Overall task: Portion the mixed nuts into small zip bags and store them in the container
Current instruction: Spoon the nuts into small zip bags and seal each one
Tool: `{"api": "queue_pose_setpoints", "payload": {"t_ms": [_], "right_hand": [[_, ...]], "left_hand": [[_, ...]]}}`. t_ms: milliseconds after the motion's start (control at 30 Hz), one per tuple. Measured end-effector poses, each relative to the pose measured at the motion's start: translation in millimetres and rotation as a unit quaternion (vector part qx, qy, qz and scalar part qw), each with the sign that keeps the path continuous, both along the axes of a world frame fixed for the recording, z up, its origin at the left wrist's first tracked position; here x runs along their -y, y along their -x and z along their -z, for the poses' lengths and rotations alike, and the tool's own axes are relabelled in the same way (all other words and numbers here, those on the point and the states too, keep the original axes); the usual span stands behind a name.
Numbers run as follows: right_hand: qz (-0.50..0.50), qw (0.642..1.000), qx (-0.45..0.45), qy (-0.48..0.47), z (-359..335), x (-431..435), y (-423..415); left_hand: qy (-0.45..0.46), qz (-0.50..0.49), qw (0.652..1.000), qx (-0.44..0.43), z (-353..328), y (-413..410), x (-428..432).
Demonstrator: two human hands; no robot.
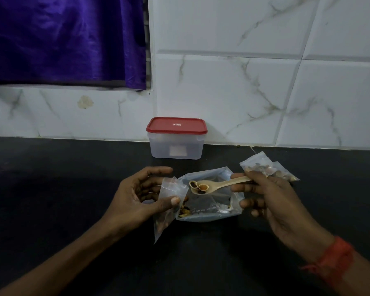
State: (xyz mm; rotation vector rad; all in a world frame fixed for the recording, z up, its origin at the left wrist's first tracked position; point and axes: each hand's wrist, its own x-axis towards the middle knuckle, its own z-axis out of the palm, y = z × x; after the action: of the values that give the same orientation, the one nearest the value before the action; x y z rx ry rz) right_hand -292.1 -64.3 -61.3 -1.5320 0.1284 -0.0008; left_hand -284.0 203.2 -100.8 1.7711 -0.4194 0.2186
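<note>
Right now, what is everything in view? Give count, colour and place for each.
counter: one, black, foreground
container: one, clear, red lid on, back of counter
nut pouch: one, clear, centre of counter
small zip bag: one, clear, held left of pouch
filled zip bags: apparently two, clear, counter right
spoon: one, cream, carrying nuts above pouch
wall tiles: several, white marbled, behind
curtain: one, purple, upper left
wrist band: one, orange, right wrist
left hand: pinches small zip bag
right hand: holds spoon handle
</note>
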Motion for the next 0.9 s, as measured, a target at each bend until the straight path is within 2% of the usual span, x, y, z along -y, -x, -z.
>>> {"api": "queue_pose_setpoints", "payload": {"t_ms": [133,333,433,767,900], "right_hand": [[-0.030,0.998,0.058,-0.023,-4.1,-7.3,9.4],[-0.154,0.978,0.129,0.059,-1.1,-16.5,18.3],[-0.184,0.972,0.138,0.051,1.1,-17.9,18.7],[-0.042,0.992,0.111,-0.040,-0.3,-12.6,10.6],[0.005,0.995,0.093,-0.024,1.8,-9.7,8.6]], "left_hand": [[-0.036,0.000,0.999,0.001,-1.0,0.6,1.3],[-0.038,0.006,0.999,0.001,-1.8,1.3,1.0],[-0.040,0.006,0.999,0.002,-2.0,1.3,0.3],[-0.001,-0.012,1.000,0.004,-0.1,-1.5,-1.0],[0.017,-0.019,1.000,0.002,0.0,-1.7,-2.6]]}}
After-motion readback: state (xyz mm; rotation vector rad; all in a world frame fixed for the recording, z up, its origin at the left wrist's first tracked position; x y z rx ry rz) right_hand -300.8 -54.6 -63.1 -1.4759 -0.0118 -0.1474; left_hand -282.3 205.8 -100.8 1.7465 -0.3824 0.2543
